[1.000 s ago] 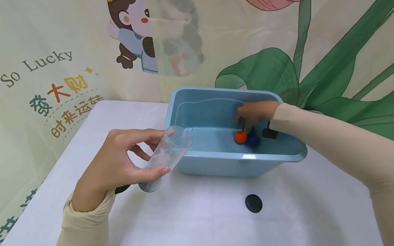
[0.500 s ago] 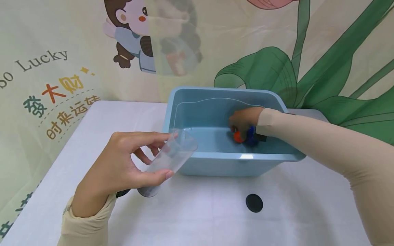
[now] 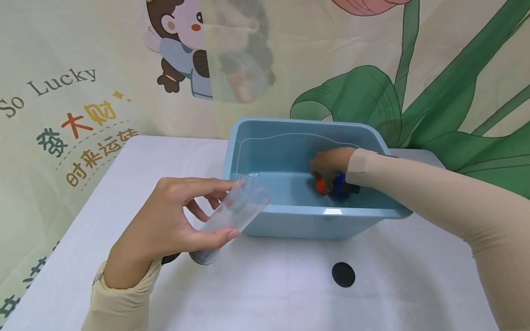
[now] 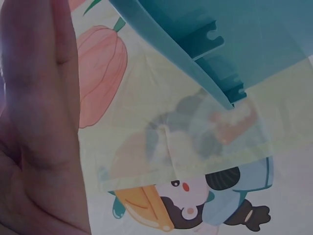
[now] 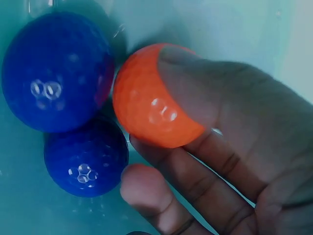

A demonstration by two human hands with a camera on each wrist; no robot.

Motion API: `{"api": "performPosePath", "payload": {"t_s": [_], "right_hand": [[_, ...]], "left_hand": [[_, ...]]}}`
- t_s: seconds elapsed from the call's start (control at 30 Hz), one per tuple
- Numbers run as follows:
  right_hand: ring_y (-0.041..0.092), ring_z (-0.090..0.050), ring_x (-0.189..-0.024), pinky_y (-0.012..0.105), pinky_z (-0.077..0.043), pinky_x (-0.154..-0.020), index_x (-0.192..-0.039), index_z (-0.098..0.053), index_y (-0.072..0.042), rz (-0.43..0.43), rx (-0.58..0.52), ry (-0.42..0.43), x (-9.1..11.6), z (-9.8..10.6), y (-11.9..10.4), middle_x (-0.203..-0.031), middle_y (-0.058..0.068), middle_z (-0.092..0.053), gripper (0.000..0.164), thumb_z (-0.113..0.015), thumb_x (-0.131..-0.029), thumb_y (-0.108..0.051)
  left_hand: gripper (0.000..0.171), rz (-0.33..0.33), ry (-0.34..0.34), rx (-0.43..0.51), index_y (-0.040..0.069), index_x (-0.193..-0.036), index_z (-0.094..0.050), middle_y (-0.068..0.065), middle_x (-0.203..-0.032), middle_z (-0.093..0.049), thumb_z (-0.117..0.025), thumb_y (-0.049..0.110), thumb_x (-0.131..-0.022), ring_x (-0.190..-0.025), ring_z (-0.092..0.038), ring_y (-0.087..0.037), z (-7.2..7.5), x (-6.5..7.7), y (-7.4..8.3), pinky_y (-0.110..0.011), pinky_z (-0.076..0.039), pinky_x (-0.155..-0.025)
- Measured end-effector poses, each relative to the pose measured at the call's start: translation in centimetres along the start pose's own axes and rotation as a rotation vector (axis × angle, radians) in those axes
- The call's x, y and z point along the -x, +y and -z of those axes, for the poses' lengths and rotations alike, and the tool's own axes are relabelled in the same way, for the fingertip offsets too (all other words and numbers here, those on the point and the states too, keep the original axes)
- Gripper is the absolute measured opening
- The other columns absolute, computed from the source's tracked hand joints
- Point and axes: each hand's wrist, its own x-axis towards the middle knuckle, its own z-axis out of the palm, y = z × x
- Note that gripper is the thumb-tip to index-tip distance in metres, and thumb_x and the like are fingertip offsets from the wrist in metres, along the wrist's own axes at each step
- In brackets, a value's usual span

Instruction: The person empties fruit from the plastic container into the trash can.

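My left hand [image 3: 174, 220] holds a clear plastic tube [image 3: 232, 214] between thumb and fingers. The tube tilts, its upper end to the right by the bin's front left corner; no ball shows in it. Down inside the light blue bin [image 3: 306, 210], my right hand [image 3: 331, 163] grips an orange golf ball [image 5: 139, 98], thumb on one side and fingers curled on the other. Two blue golf balls lie beside it, one [image 5: 54, 73] appearing larger in the right wrist view and the other [image 5: 85, 161] close to my fingertip. The left wrist view shows part of my left hand [image 4: 39, 122] but not the tube.
A flat black disc [image 3: 343, 275] lies on the white tabletop [image 3: 285, 285] in front of the bin. Behind stands a printed cloth backdrop [image 3: 265, 105] with a cartoon figure and large green leaves. The bin's walls surround my right hand.
My right hand has moved down and left within the bin, from above the balls to a grip on the orange golf ball. The tube and left hand have shifted slightly right.
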Motion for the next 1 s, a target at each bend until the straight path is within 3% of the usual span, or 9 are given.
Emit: {"api": "performPosePath", "payload": {"t_s": [0.43,0.8,1.0], "right_hand": [[0.021,-0.056,-0.08,0.031,-0.05,-0.07,-0.093,-0.069,-0.01,0.03,-0.061,0.092,1.0,0.4,1.0,-0.087,0.003,-0.062,0.023,-0.081,-0.074,-0.014],[0.02,-0.06,-0.083,0.035,-0.054,-0.076,-0.105,-0.072,-0.006,0.097,-0.118,0.243,4.0,1.4,1.4,-0.094,0.004,-0.069,0.032,-0.084,-0.079,-0.021],[0.018,-0.063,-0.083,0.036,-0.056,-0.077,-0.102,-0.072,-0.006,0.146,-0.148,0.343,5.7,2.2,1.3,-0.095,0.005,-0.07,0.027,-0.082,-0.08,-0.02]], "left_hand": [[0.055,0.022,-0.006,-0.031,0.013,-0.119,-0.074,0.004,-0.096,-0.074,-0.089,0.022,-0.067,-0.074,-0.067,-0.006,-0.1,-0.1,0.0,-0.017,-0.055,-0.054],[0.056,0.035,0.027,-0.031,0.012,-0.12,-0.073,0.005,-0.094,-0.073,-0.088,0.016,-0.066,-0.075,-0.067,-0.008,-0.2,-0.1,0.2,-0.019,-0.056,-0.056],[0.057,0.044,0.03,-0.022,0.012,-0.121,-0.073,0.004,-0.095,-0.073,-0.088,0.014,-0.065,-0.075,-0.067,-0.008,-0.2,-0.1,0.2,-0.019,-0.056,-0.055]]}}
